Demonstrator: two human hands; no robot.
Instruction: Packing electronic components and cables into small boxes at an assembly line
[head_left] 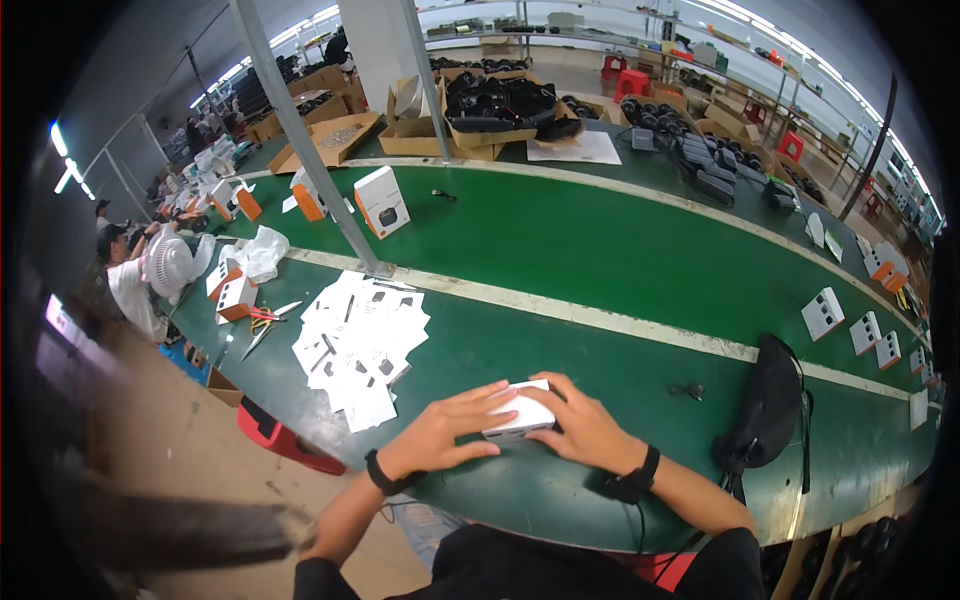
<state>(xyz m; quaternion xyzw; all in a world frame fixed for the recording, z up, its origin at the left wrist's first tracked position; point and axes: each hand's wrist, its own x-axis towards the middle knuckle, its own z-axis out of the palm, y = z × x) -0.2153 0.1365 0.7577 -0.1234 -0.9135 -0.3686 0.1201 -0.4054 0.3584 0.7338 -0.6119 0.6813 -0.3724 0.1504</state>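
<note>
Left hand (pixel 437 437) and right hand (pixel 590 430) clasp one white box (pixel 527 410), apparently closed; leaflets (pixel 360 340) lie unboxed to their left.

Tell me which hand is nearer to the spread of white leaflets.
Left. The left hand is to the right of the spread of white leaflets, at the small white box; the right hand is farther right, at the box's right side.
</note>
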